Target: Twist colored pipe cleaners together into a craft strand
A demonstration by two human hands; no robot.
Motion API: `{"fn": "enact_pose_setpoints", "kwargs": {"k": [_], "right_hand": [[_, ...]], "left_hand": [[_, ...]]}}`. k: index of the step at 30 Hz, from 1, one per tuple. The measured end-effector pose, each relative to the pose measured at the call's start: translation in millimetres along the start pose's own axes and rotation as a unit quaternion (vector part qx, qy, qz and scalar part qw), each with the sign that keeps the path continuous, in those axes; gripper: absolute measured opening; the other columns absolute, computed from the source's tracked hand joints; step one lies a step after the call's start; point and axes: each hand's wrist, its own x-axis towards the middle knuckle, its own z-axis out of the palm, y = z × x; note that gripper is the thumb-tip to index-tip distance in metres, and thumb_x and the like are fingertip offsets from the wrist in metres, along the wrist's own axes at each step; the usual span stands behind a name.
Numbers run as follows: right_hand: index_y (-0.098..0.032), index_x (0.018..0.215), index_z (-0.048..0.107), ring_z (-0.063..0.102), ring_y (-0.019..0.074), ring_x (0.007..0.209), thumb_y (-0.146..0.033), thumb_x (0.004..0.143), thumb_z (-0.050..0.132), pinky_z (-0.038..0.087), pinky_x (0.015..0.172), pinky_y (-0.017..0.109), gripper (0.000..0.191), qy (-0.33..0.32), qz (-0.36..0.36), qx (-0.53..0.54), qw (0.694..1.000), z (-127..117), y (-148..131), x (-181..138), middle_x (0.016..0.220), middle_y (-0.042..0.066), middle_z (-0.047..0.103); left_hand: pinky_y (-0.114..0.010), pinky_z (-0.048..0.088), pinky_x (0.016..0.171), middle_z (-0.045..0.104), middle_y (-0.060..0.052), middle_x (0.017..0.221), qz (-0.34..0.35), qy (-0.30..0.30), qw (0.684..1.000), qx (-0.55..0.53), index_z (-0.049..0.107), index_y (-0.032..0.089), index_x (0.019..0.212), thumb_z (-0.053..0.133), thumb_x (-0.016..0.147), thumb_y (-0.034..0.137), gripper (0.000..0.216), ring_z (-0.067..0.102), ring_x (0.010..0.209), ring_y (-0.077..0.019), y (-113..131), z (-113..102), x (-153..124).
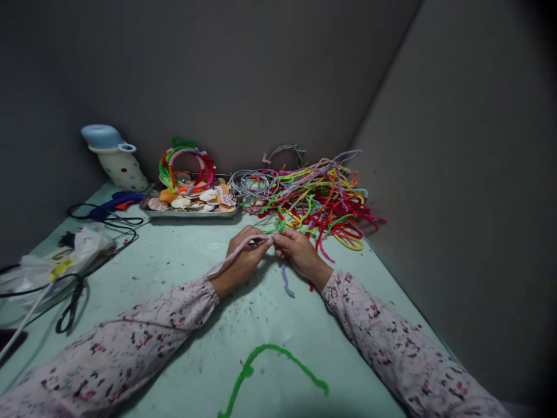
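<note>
My left hand [244,255] and my right hand [301,253] meet fingertip to fingertip above the middle of the table. A pale pink pipe cleaner [237,250] runs over my left hand to the pinched fingers of both hands. Below my right hand hangs a short lavender pipe cleaner end [285,281]; whether it joins the held piece is hidden. Green curled fuzz [279,223] shows just beyond the fingertips. Closer to me, a bent green pipe cleaner [278,348] lies on the table.
Many-coloured pipe cleaners [322,191] are heaped at the back right, beside coiled grey wire [252,184]. A metal tray [191,215] holds shells and wrapped hoops [163,168]. At left are a bottle [119,165], a blue glue gun [115,201], black cables [78,290] and a plastic bag [91,244].
</note>
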Motion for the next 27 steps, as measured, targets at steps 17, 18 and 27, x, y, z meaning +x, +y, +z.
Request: {"fn": "enact_pose_setpoints", "kwargs": {"k": [17,18,27], "right_hand": [[-0.018,0.078,0.061,0.047,0.0082,0.052,-0.040,0.075,0.069,0.033,0.050,0.022,0.023,-0.004,0.007,0.025,1.000,0.0,-0.9,0.7,0.063,-0.003,0.056],[-0.018,0.077,0.061,0.047,0.0082,0.052,-0.040,0.075,0.069,0.033,0.050,0.022,0.024,-0.001,0.008,0.026,1.000,0.1,-0.8,0.8,0.063,-0.003,0.056],[-0.017,0.074,0.057,0.048,0.0075,0.052,-0.040,0.073,0.071,0.033,0.049,0.022,0.026,0.010,0.008,0.032,0.999,1.3,-1.1,1.1,0.064,-0.003,0.055]], "left_hand": [[-0.027,0.045,0.075,0.062,-0.002,0.082,-0.021,-0.018,0.999,-0.017,0.064,0.019,0.081,0.059,0.083,0.035,0.017,0.059,0.081,-0.0153,-4.8,1.1,1.2],[-0.027,0.045,0.074,0.063,-0.002,0.082,-0.017,-0.012,1.000,-0.022,0.064,0.019,0.081,0.059,0.083,0.035,0.017,0.059,0.080,-0.0152,-4.8,1.3,1.3],[-0.027,0.045,0.079,0.063,-0.003,0.084,-0.037,-0.019,0.999,-0.017,0.065,0.017,0.082,0.054,0.086,0.035,0.021,0.059,0.084,-0.0157,-3.6,-1.7,2.7]]}}
